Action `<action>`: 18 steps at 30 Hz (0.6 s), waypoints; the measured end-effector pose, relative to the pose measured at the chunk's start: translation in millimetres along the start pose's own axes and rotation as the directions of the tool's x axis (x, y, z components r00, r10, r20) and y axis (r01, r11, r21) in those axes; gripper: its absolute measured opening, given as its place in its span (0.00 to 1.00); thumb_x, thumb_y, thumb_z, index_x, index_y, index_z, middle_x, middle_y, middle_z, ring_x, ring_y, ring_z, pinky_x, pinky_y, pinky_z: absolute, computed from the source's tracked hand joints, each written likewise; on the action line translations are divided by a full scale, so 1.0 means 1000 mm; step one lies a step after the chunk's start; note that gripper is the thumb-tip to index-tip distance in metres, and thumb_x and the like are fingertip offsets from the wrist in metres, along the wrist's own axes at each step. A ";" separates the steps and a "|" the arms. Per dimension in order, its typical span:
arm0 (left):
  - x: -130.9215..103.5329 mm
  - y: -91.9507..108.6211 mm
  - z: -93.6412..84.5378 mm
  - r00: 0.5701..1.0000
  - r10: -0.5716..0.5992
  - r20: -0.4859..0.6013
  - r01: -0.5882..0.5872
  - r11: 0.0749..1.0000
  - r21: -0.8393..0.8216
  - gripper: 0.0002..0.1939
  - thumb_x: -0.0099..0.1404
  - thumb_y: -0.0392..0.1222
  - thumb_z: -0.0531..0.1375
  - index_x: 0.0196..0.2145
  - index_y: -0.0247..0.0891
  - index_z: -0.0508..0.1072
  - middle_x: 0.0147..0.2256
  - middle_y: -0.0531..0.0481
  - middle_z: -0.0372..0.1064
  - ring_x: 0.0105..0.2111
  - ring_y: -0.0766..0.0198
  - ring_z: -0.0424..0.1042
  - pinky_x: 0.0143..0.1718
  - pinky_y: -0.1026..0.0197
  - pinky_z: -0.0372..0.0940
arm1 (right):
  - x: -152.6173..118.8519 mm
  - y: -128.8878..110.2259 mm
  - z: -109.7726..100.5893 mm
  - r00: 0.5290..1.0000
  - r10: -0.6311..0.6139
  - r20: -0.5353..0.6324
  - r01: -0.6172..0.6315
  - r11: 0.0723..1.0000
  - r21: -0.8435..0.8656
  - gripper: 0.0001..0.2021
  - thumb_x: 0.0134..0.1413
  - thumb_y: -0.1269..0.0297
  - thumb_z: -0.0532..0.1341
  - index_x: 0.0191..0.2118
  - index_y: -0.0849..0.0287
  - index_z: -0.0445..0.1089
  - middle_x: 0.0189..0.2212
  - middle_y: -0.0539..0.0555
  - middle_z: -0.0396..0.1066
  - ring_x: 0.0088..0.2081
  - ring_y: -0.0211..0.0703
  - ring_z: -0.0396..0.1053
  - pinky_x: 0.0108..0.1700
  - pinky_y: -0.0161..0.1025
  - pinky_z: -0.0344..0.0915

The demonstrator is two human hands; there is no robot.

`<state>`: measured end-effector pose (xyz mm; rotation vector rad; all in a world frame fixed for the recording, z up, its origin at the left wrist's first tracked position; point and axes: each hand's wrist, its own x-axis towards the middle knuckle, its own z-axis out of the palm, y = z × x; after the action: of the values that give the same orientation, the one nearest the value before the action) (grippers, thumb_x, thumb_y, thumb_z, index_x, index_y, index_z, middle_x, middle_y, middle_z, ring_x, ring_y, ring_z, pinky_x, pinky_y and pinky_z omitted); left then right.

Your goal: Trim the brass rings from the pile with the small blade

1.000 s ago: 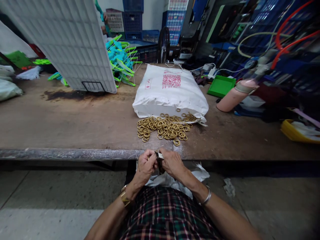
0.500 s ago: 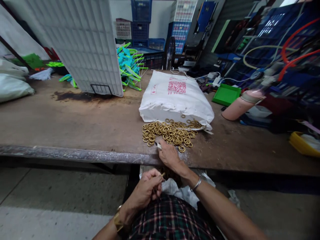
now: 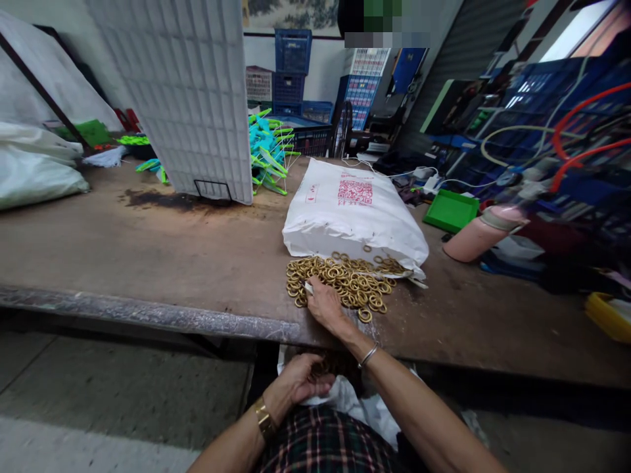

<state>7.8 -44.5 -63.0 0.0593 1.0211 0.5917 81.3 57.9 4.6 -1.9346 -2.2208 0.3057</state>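
Observation:
A pile of brass-coloured rings [image 3: 350,279] lies on the brown table [image 3: 197,253], spilling from the near edge of a white printed sack [image 3: 355,210]. My right hand [image 3: 326,305] reaches to the pile's near left side, its fingers closed on a small pale object [image 3: 309,288] too small to name. Below the table edge, my left hand [image 3: 305,380] is low over a white bag in my lap, fingers apart and palm turned inward. Dark rings show beside its fingers in the bag's shadowed opening; whether it touches any is unclear.
A tall white ribbed panel [image 3: 192,98] stands left on the table, with blue and green clips [image 3: 269,148] behind it. Right of the sack are a green tray [image 3: 451,210], a pink bottle [image 3: 480,233] and a yellow container [image 3: 608,315]. White sacks [image 3: 37,167] lie far left.
My left hand has opened and moved down to the lap bag; the ring it pinched no longer shows there. My right hand has moved further into the pile's left side. The view has tilted up.

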 end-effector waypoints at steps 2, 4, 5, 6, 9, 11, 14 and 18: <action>0.003 -0.003 -0.001 1.000 0.019 -0.004 -0.019 0.999 0.033 0.12 0.51 0.35 0.59 0.36 0.32 0.66 0.29 0.47 0.69 0.21 0.64 0.69 0.21 0.64 0.58 | -0.001 0.005 0.000 0.999 -0.005 -0.033 0.008 0.998 0.069 0.11 0.53 0.67 0.49 0.39 0.58 0.65 0.27 0.54 0.71 0.28 0.40 0.66 0.29 0.34 0.51; 0.005 -0.006 -0.002 0.999 0.044 -0.016 -0.043 0.997 0.061 0.13 0.50 0.37 0.59 0.36 0.34 0.65 0.30 0.47 0.68 0.22 0.62 0.69 0.21 0.63 0.58 | -0.002 0.011 -0.001 0.998 -0.002 -0.063 0.013 0.985 0.174 0.10 0.53 0.66 0.49 0.35 0.58 0.67 0.24 0.51 0.69 0.26 0.37 0.63 0.29 0.33 0.51; 0.006 -0.007 -0.003 0.998 0.057 -0.019 -0.055 0.996 0.070 0.14 0.50 0.38 0.60 0.35 0.34 0.65 0.30 0.48 0.68 0.23 0.62 0.70 0.21 0.63 0.58 | -0.002 0.015 -0.001 0.997 0.006 -0.078 0.013 0.971 0.237 0.11 0.53 0.66 0.49 0.33 0.58 0.67 0.23 0.50 0.68 0.25 0.36 0.62 0.29 0.32 0.52; 0.007 -0.009 -0.003 0.997 0.068 -0.019 -0.067 0.995 0.077 0.13 0.50 0.38 0.60 0.35 0.35 0.65 0.30 0.48 0.68 0.23 0.62 0.70 0.21 0.63 0.59 | -0.003 0.018 -0.002 0.995 0.015 -0.095 0.015 0.952 0.305 0.11 0.53 0.65 0.48 0.31 0.58 0.67 0.22 0.50 0.68 0.25 0.36 0.61 0.29 0.32 0.52; 0.004 -0.011 -0.001 0.994 0.108 -0.011 -0.106 0.988 0.110 0.13 0.49 0.40 0.61 0.33 0.36 0.65 0.30 0.49 0.67 0.23 0.64 0.69 0.21 0.64 0.59 | -0.003 0.028 -0.003 0.988 0.039 -0.148 0.040 0.869 0.494 0.12 0.51 0.63 0.49 0.30 0.59 0.69 0.23 0.49 0.67 0.26 0.35 0.61 0.30 0.32 0.55; 0.001 -0.011 0.001 0.991 0.137 -0.012 -0.134 0.981 0.138 0.13 0.48 0.40 0.61 0.33 0.37 0.65 0.30 0.50 0.66 0.23 0.65 0.68 0.21 0.64 0.59 | -0.004 0.033 -0.004 0.983 0.071 -0.167 0.041 0.809 0.586 0.13 0.49 0.62 0.50 0.31 0.60 0.70 0.24 0.49 0.68 0.26 0.36 0.61 0.31 0.32 0.56; -0.003 -0.012 0.004 0.986 0.164 -0.030 -0.157 0.974 0.165 0.14 0.48 0.40 0.61 0.33 0.36 0.64 0.31 0.49 0.64 0.23 0.65 0.67 0.21 0.64 0.59 | -0.008 0.040 -0.007 0.981 0.131 -0.140 0.002 0.724 0.690 0.13 0.47 0.60 0.52 0.31 0.61 0.71 0.21 0.48 0.66 0.24 0.35 0.60 0.28 0.32 0.56; -0.006 -0.015 0.003 0.970 0.232 -0.076 -0.214 0.956 0.199 0.16 0.46 0.43 0.63 0.31 0.36 0.63 0.33 0.48 0.63 0.28 0.63 0.67 0.24 0.62 0.61 | -0.014 0.048 -0.007 0.974 0.218 -0.059 -0.080 0.576 0.814 0.13 0.45 0.58 0.55 0.31 0.61 0.71 0.16 0.45 0.59 0.19 0.33 0.54 0.21 0.31 0.51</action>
<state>14.7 -59.7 -61.5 0.3199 1.1741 0.7066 130.9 50.8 -1.5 -1.5156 -1.3831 0.9690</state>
